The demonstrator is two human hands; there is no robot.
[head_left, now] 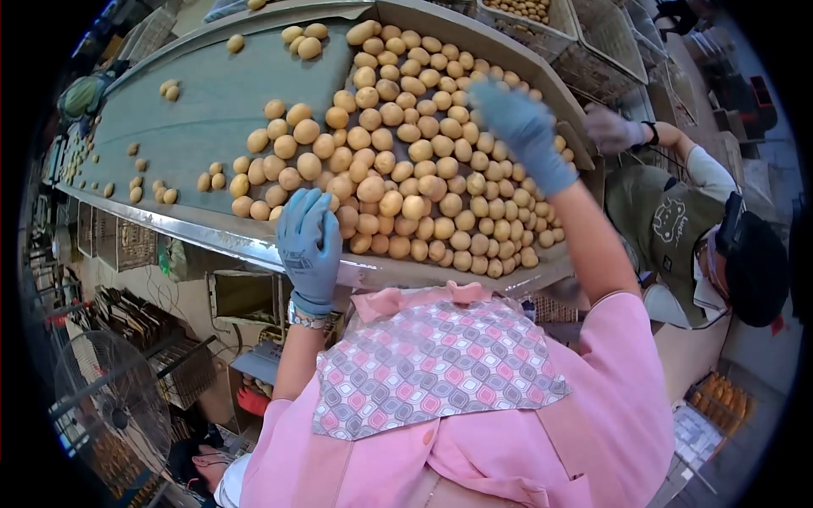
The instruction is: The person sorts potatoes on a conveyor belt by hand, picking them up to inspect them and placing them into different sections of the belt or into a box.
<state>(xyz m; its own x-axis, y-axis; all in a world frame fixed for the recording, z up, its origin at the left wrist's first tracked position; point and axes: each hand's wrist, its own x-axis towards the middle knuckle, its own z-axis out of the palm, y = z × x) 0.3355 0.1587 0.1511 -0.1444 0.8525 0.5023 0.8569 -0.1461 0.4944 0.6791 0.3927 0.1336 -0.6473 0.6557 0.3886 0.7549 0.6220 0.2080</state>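
Observation:
Many round, yellow-brown potatoes (428,186) cover the right end of a green conveyor belt (203,102). My left hand (309,245), in a blue-grey glove, lies at the belt's near metal edge against the closest potatoes. Its fingers are pressed together and bent; whatever may be under them is hidden. Over the far right part of the pile reaches my right hand (517,123), gloved alike and blurred by motion. Its fingers point left above the potatoes, too smeared to show whether they hold one.
A co-worker's gloved hand (614,131) is just beyond the right side wall. Plastic crates (605,51) stand behind the belt. Below its near edge are an open bin (246,296) and a large fan (114,398). Another person (207,470) is at lower left.

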